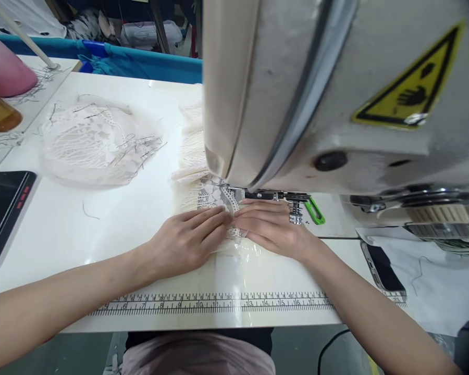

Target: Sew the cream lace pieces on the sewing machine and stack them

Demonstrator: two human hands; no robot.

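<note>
Cream lace fabric [213, 195] lies under the head of the sewing machine [234, 94], partly hidden behind it. My left hand [193, 237] is closed at the near edge of the lace, its fingers pressed together on the cloth. To the right, my right hand [275, 224] rests with fingers stretched out flat, its fingertips on the lace edge close to my left fingertips. The presser foot and needle area sit just beyond my fingers, mostly hidden by the machine. A metal thread tension part [295, 212] hangs in front of my right hand.
Another bundle of lace [97, 140] with loose dark threads lies on the left. A black device [5, 213] stands at the left edge. Green thread snips [316, 211] and a phone [383, 268] are on the right. A printed ruler [214, 303] runs along the table's front edge.
</note>
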